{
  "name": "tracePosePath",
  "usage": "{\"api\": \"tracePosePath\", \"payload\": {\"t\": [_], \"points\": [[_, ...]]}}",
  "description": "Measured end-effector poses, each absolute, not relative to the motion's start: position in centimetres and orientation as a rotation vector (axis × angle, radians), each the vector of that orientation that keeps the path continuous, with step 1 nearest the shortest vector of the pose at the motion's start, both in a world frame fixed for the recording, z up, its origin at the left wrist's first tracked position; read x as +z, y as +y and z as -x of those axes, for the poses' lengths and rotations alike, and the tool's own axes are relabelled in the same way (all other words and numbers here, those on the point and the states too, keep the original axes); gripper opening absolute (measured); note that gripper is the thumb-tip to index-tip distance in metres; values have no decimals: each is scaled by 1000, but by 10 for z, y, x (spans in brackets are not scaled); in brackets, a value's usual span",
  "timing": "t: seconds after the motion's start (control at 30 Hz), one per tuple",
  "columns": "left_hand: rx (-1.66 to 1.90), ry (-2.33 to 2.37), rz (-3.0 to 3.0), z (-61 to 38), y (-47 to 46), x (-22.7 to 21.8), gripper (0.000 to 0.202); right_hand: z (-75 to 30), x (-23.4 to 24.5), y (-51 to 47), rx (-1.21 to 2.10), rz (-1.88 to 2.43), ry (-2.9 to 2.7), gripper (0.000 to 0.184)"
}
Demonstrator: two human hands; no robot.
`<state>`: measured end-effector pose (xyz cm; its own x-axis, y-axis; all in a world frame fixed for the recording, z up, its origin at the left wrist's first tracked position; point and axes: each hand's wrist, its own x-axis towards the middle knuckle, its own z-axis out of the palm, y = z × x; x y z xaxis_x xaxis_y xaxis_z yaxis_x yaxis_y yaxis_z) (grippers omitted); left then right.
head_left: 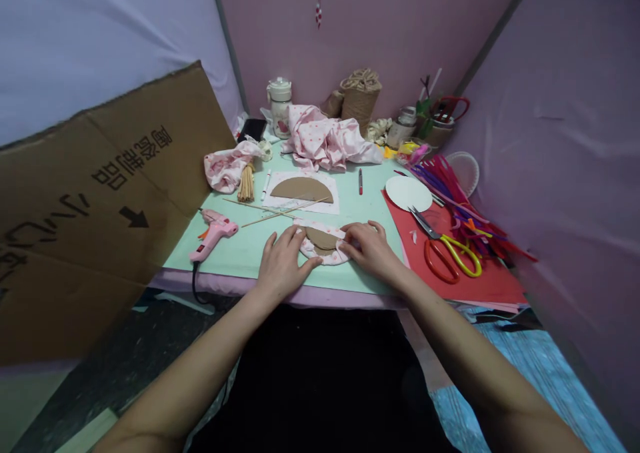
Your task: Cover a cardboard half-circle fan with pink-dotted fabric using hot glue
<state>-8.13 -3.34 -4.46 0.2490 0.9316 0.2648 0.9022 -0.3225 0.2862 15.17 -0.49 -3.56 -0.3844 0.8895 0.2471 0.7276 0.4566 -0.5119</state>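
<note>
In front of me on the table lies a half-round piece of cardboard with pinkish white dotted fabric folded over its edge. My left hand holds the left end, thumb at the lower edge and fingers along the side. At the right end, my right hand is closed on the fabric edge, its fingertips partly hidden. Just beyond, a larger cardboard half-disc rests on a sheet of the dotted fabric. Thin wooden sticks lie crossed between the two pieces.
A pink glue gun lies at left, near a large cardboard panel. Scissors, a white paper disc and pipe cleaners lie at right. Crumpled fabric, a bottle and a twine roll stand behind.
</note>
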Motion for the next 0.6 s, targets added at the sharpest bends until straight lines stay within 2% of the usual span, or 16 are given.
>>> {"api": "tracePosePath", "payload": {"t": [0.07, 0.13, 0.23, 0.33, 0.43, 0.6], "points": [[667, 1813, -2427, 78, -38, -42, 59, -151, -35, -3, 442, 1377, -2224, 10], [805, 1821, -2479, 70, -48, -39, 48, -151, -34, -2, 419, 1391, -2240, 10], [964, 1525, -2707, 50, -69, -41, 32, -151, -33, -6, 391, 1383, -2251, 12], [883, 1222, -2854, 32, -85, -52, 32, -155, -35, -16, 415, 1390, -2217, 11], [779, 1242, -2852, 25, -92, -62, 38, -159, -36, -24, 456, 1433, -2167, 7], [739, 1292, -2910, 25, -94, -68, 40, -154, -29, -14, 552, 1548, -2206, 35]]}}
